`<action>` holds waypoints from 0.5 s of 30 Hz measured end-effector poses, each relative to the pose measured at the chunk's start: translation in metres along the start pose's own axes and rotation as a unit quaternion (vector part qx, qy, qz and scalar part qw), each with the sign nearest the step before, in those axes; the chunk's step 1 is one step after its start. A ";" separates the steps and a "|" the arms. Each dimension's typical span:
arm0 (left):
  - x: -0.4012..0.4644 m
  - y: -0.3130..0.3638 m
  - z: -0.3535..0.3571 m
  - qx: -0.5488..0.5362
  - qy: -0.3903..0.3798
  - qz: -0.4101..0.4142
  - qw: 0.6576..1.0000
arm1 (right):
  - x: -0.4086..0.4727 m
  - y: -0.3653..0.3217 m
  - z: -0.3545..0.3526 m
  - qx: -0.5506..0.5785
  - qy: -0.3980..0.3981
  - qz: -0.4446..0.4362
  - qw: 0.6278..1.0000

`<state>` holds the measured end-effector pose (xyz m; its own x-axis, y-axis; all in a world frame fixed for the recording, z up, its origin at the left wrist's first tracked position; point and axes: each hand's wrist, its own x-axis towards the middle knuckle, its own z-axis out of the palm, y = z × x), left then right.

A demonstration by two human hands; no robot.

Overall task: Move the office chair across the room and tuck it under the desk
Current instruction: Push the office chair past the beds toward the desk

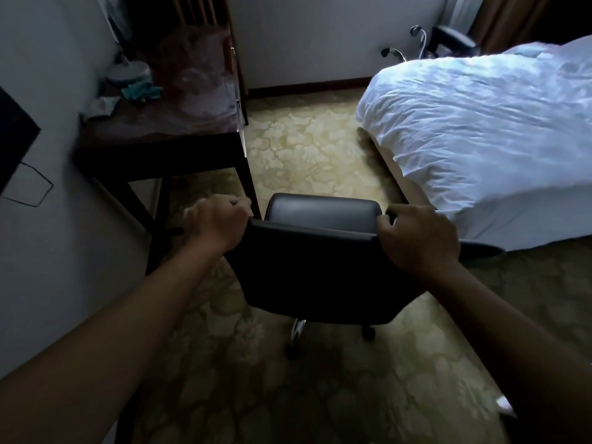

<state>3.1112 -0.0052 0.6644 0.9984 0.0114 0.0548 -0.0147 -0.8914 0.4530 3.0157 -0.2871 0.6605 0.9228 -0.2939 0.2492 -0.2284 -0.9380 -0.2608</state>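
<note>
On desk [166, 136]: crumpled plastic bag [198, 75].

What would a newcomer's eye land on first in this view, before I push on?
First, the two hands, left hand and right hand, clamped on the top corners of the black office chair at centre frame. Next, the bright white bed filling the upper right, close beside the chair. Then the dark wooden desk at upper left against the wall, its top cluttered, with the chair not yet under it.
</note>
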 end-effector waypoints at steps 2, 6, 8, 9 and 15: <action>0.023 0.022 0.012 0.001 0.009 -0.022 1.000 | 0.040 0.017 0.005 0.014 -0.008 -0.011 1.000; 0.064 0.064 0.031 0.019 0.019 -0.063 0.998 | 0.111 0.048 0.015 0.033 -0.015 -0.044 0.998; 0.082 0.089 0.044 0.029 0.017 -0.077 0.996 | 0.147 0.069 0.020 0.036 -0.037 -0.057 0.997; 0.089 0.101 0.051 0.037 0.014 -0.078 0.996 | 0.164 0.081 0.022 0.038 -0.046 -0.059 0.996; 0.131 0.183 0.105 0.090 -0.002 -0.057 0.994 | 0.281 0.163 0.022 0.008 -0.090 -0.085 0.992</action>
<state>3.2452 -0.2149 0.6609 0.9933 0.1157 0.0074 0.1086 -0.9508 0.2903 3.2444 -0.5184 0.6676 0.9883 -0.0928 0.1214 -0.0607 -0.9675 -0.2453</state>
